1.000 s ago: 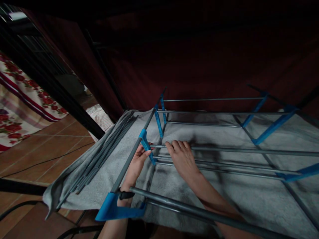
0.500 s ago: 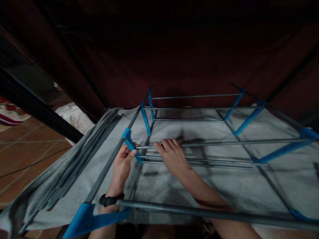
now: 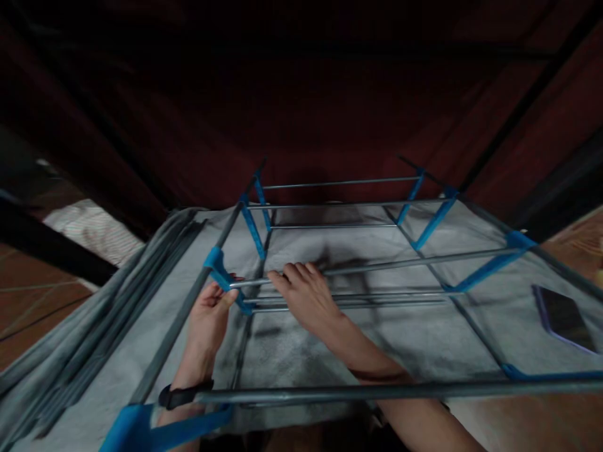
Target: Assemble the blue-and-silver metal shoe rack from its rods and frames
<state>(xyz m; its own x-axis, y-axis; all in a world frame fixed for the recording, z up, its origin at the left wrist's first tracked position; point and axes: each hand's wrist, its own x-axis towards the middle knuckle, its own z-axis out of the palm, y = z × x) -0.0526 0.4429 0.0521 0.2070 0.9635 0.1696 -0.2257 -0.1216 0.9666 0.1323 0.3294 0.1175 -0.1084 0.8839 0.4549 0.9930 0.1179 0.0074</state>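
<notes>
At the centre of the frame, the right hand [image 3: 306,295] is closed over a grey metal rod [image 3: 391,263], its knuckles uppermost and the undersides of its fingers out of sight. The rod runs from a blue bracket [image 3: 218,267] left of centre to another blue bracket [image 3: 492,267] at the right. The left hand [image 3: 207,317] pinches the left-hand bracket where the rod meets it, thumb in front, the other fingers partly hidden behind; how far the rod's end sits in the bracket cannot be made out.

Across the lower part of the frame, a nearer rod [image 3: 400,392] passes over the right forearm, its left end beside the black wristband [image 3: 183,395]. The blue corner piece [image 3: 129,430] at lower left is cut off by the bottom edge. Loose rods [image 3: 127,301] lie bunched at the left on grey cloth [image 3: 282,370], their lower ends blurred. A phone [image 3: 565,319] lies at the right edge. The dark red curtain [image 3: 306,113] above fades into shadow.
</notes>
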